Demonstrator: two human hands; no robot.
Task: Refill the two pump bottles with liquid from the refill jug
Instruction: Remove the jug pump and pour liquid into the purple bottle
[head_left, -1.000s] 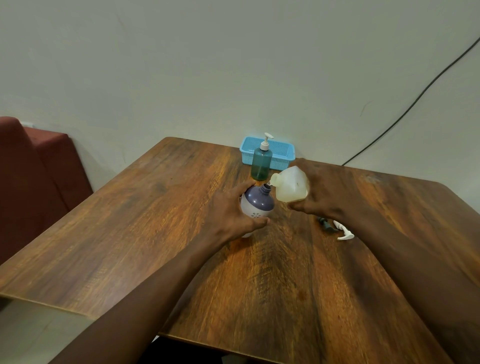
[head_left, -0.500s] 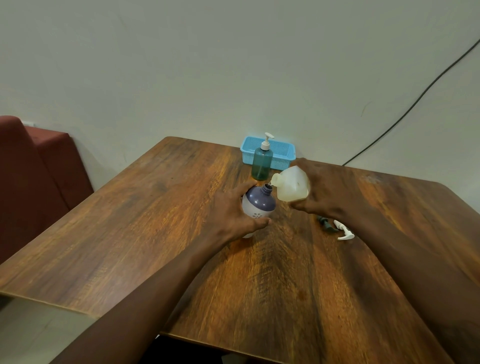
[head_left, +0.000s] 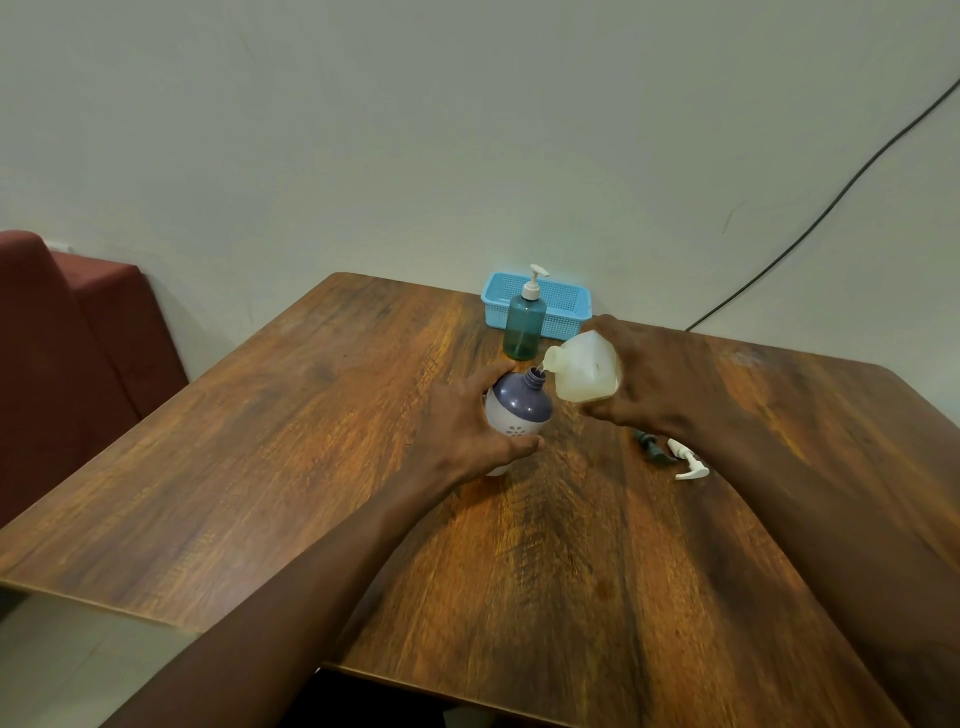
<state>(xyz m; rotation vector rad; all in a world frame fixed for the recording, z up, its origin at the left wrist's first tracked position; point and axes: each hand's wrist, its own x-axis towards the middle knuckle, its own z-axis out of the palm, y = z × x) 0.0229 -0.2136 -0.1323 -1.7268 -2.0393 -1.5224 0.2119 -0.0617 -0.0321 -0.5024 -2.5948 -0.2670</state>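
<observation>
On the wooden tabletop (head_left: 311, 441), the left hand (head_left: 462, 431) gripped the uncapped purple pump bottle (head_left: 519, 410). The right hand (head_left: 649, 384) clasped the tilted refill jug (head_left: 584, 374), its spout at the bottle's open neck. The green pump bottle (head_left: 523, 327) stood just behind.

The left hand (head_left: 462, 431) hides the purple bottle's (head_left: 522, 405) base; the right hand (head_left: 654, 384) has its fingers mostly hidden behind the refill jug (head_left: 587, 379)

**Head camera: single view**

One wide-angle camera, worn on the head, faced forward and down over the wooden table (head_left: 249, 467) toward the pale wall (head_left: 467, 130). Table filled the lower half at close range; wall filled the upper half.
</observation>
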